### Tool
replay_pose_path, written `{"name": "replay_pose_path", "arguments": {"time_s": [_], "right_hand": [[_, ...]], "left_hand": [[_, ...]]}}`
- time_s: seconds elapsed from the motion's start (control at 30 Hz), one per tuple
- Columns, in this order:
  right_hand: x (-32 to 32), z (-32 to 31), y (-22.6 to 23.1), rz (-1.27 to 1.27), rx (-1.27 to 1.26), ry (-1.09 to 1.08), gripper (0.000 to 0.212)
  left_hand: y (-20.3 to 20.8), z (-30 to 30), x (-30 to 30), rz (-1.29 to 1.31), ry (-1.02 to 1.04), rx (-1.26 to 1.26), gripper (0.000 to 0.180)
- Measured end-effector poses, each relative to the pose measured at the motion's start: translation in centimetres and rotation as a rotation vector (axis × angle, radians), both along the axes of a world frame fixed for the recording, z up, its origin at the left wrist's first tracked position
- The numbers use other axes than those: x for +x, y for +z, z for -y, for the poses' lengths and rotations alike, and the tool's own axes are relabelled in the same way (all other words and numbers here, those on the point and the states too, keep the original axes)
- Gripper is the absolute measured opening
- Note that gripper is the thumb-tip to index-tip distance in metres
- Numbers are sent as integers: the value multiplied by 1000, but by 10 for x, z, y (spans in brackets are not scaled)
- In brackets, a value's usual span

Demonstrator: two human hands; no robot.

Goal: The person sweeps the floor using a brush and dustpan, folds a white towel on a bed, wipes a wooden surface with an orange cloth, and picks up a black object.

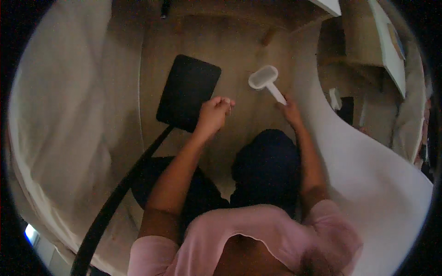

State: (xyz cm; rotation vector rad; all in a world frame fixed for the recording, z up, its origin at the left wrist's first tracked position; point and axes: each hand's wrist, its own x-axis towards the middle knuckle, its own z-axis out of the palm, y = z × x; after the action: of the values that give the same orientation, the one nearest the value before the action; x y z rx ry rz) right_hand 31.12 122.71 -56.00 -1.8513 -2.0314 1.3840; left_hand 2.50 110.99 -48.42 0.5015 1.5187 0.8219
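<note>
To the far left of our left hand [214,112] lay the largest item, a bed with pale bedding [64,119]. To the right of our right hand [291,112] curved a white tabletop [368,161]. Just left of our left hand stood a black square chair seat [189,92] on a dark curved frame [119,193], over a wooden floor [230,46].

Our right hand closed around the handle end of a white brush [266,81] with a rounded rectangular head, which pointed up and away from that hand, above the floor. Our left hand was loosely curled, its fingertips pressed together as if pinching something small; we could not tell what, if anything.

Risk, in our judgement: the grip sat at the handle's far end, so the brush could tip or slip. Any small pinched matter could drop to the floor unnoticed in the dim light.
</note>
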Motion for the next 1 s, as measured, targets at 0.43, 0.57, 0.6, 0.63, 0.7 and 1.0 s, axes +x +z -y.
{"name": "replay_pose_path", "arguments": {"time_s": [0.43,0.57,0.6,0.63,0.7,1.0], "right_hand": [[29,-23,-82,313,270,109,49],[28,-30,-51,719,355,285,39],[12,-30,-36,390,240,244,44],[-10,-30,-8,68,124,197,50],[-67,-25,61,-310,-437,537,57],[-182,-1,81,-338,-526,642,44]], "left_hand": [[108,166,0,156,986,-273,43],[116,175,5,-50,900,-212,36],[110,172,11,-16,820,-216,42],[104,167,19,24,737,-217,48],[84,131,43,-46,902,-67,50],[74,107,49,-223,865,37,45]]}}
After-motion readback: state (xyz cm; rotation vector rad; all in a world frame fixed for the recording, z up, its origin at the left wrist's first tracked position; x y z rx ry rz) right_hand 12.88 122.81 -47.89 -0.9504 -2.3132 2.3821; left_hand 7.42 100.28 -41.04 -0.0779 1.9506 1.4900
